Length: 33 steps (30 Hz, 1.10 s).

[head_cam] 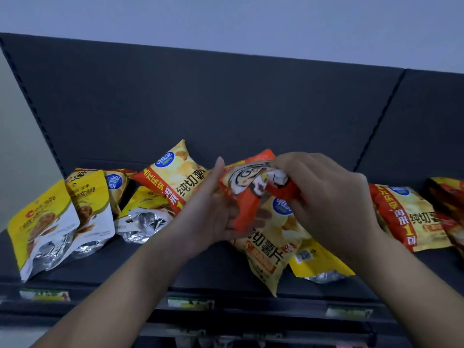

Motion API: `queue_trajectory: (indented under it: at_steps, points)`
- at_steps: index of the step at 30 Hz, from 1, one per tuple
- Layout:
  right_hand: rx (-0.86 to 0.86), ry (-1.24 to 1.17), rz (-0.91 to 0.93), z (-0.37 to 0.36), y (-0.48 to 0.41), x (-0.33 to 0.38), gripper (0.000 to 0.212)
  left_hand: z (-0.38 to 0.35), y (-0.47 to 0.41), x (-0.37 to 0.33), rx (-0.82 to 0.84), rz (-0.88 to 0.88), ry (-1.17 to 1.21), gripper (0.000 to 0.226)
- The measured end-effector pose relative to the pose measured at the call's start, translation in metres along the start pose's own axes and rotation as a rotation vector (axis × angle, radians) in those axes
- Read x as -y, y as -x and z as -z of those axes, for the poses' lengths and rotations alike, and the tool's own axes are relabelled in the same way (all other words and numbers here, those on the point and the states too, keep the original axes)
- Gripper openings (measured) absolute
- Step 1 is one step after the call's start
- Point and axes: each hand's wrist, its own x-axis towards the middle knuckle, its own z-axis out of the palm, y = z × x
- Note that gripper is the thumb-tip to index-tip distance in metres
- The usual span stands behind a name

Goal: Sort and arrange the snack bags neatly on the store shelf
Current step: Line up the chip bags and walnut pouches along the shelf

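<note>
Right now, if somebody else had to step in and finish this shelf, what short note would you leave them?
Left hand: open, palm steadying the orange cartoon bag from its left side.
Right hand: pinches that bag's crumpled top.
Where things are: the held bag is above a yellow chip bag lying mid-shelf. Yellow-and-white pouches stand at the left. A rear chip bag sits tilted behind, and a right chip bag lies further right.
Done: little; kinds are mixed and askew on the shelf.
Left: place the held bag, group matching kinds, straighten the rows.
</note>
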Motion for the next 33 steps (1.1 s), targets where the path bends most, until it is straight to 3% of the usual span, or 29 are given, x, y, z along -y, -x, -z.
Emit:
queue_trajectory:
  at_steps: [2, 4, 7, 9, 11, 16, 18, 21, 25, 33]
  points:
    - [0.008, 0.055, 0.167, -0.004, 0.013, -0.008, 0.019, -0.015, -0.009, -0.008, 0.003, -0.044, 0.242, 0.074]
    - [0.106, 0.076, 0.227, -0.011, 0.027, -0.019, 0.027, -0.025, -0.02, -0.009, -0.014, -0.065, 0.327, 0.052]
    - [0.308, -0.016, 0.159, -0.01, 0.047, -0.039, 0.046, -0.037, -0.035, -0.001, -0.02, -0.032, 0.318, 0.049]
    - [0.495, -0.219, 0.067, -0.003, 0.058, -0.05, 0.065, -0.041, -0.044, 0.004, -0.07, -0.07, 0.265, 0.034]
    - [0.566, -0.474, -0.143, 0.006, 0.068, -0.062, 0.076, -0.048, -0.051, 0.007, -0.103, -0.121, 0.2, 0.027]
    - [0.466, -0.919, -1.015, 0.012, 0.081, -0.096, 0.079, -0.077, -0.071, 0.022, -0.068, -0.125, 0.077, 0.043]
    - [0.444, -1.195, -1.264, 0.015, 0.09, -0.106, 0.066, -0.098, -0.083, 0.029, -0.033, -0.123, 0.043, 0.054]
    - [0.317, -1.338, -1.375, 0.029, 0.109, -0.123, 0.046, -0.133, -0.103, 0.04, 0.018, -0.105, 0.01, 0.057]
    - [0.123, -1.262, -1.502, 0.054, 0.144, -0.159, 0.033, -0.181, -0.133, 0.055, 0.072, -0.069, -0.086, 0.061]
    - [0.039, -1.113, -1.606, 0.105, 0.22, -0.223, 0.031, -0.263, -0.185, 0.099, 0.155, -0.02, -0.228, 0.024]
